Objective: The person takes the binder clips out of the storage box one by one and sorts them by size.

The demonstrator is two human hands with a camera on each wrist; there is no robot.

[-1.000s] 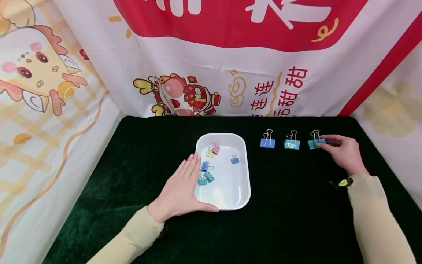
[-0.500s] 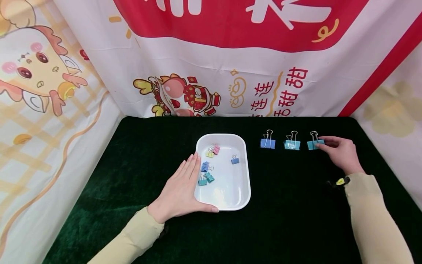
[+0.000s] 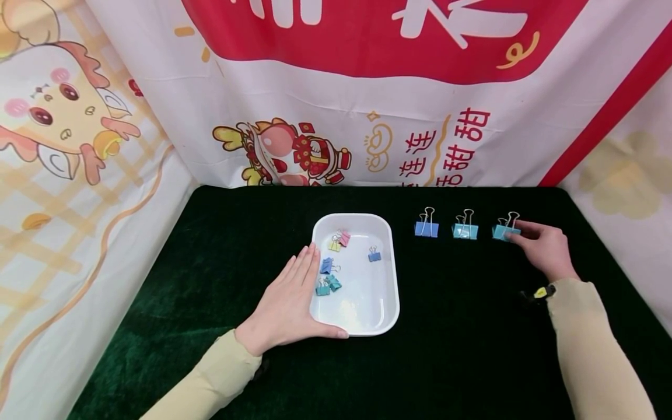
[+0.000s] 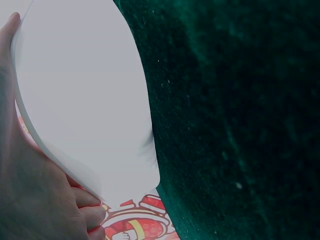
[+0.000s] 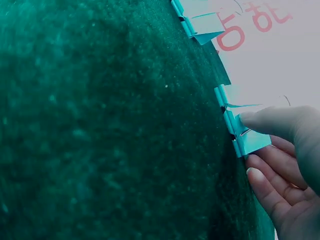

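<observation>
My left hand (image 3: 286, 303) lies with straight fingers along the left wall of a white tray (image 3: 385, 291), its thumb at the near edge. In the tray are several small binder clips: a pink one (image 3: 343, 238), a yellow one (image 3: 334, 245), blue ones and teal ones (image 3: 322, 289). At the far right my right hand (image 3: 546, 248) pinches a large teal binder clip (image 3: 504, 232) between thumb and fingers; the right wrist view shows the thumb on the clip (image 5: 255, 142). To its left stand another large teal binder clip (image 3: 465, 231) and a large blue binder clip (image 3: 426, 228), handles up.
Dark green velvet cloth (image 3: 446, 350) covers the table. A printed white and red curtain (image 3: 336, 99) hangs at the table's back edge, and patterned fabric (image 3: 79, 233) hangs at the left side.
The right hand has turned the large teal binder clip and shifted it slightly toward me, so it faces at a different angle. The left hand and tray have stayed put.
</observation>
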